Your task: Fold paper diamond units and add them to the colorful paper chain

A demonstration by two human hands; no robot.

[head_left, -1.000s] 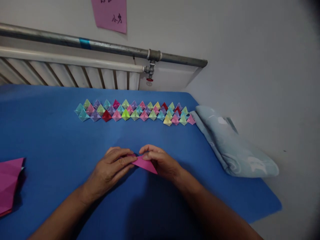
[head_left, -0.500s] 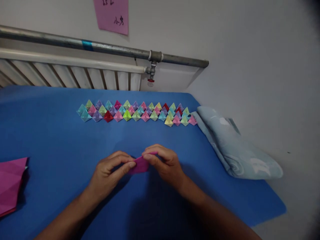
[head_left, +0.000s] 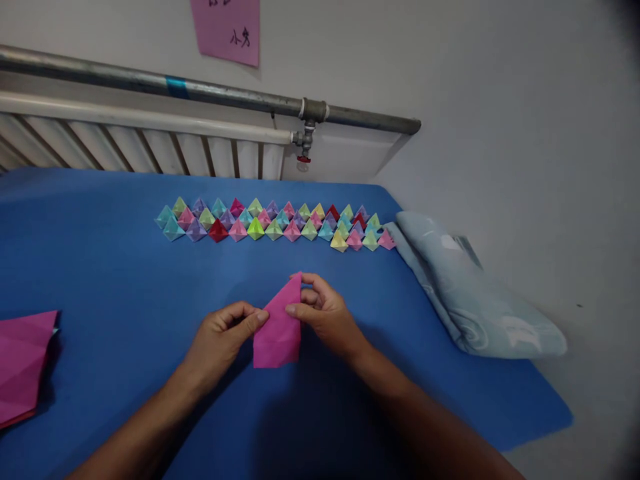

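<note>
A partly folded sheet of pink origami paper (head_left: pixel 278 333) is held up between my hands, its slanted top edge rising to a point at the right. My left hand (head_left: pixel 220 337) pinches its left edge between thumb and forefinger. On the other side, my right hand (head_left: pixel 327 317) grips the right edge, thumb on the front and fingers behind. Beyond them, rows of small folded paper boats (head_left: pixel 255 229) in many colours stand packed together on the blue surface (head_left: pixel 125 293).
At the far left lies a stack of creased pink paper (head_left: pixel 23 363). A folded grey-green cloth (head_left: pixel 470 293) rests at the right edge against the wall. Behind the surface are a white radiator (head_left: pixel 150 143), a metal pipe (head_left: pixel 240 97) and a valve (head_left: pixel 304 143).
The pink paper has turned from nearly edge-on to showing its broad face. My right hand has moved up slightly with its corner; the left hand keeps its pinch.
</note>
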